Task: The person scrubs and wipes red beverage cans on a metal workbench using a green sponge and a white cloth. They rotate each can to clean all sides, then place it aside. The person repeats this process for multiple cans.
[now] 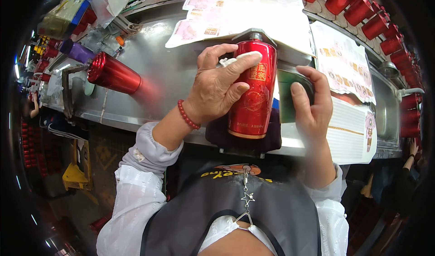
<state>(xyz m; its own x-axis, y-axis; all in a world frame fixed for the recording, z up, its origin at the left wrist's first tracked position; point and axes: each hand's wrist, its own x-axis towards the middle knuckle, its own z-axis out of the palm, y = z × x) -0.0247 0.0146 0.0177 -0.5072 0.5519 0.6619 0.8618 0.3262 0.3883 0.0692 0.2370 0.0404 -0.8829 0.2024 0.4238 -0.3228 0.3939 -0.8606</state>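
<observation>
Your left hand (213, 86) lies over the upper left side of the red bottle (253, 104), with a white scrap (250, 57) at its fingers; you can't tell here whether it grips the bottle. The bottle sits in front of you above a dark cloth (273, 140). Your right hand (316, 109), fingers curved, is just beside a green pad (286, 97); its grip is unclear too.
</observation>
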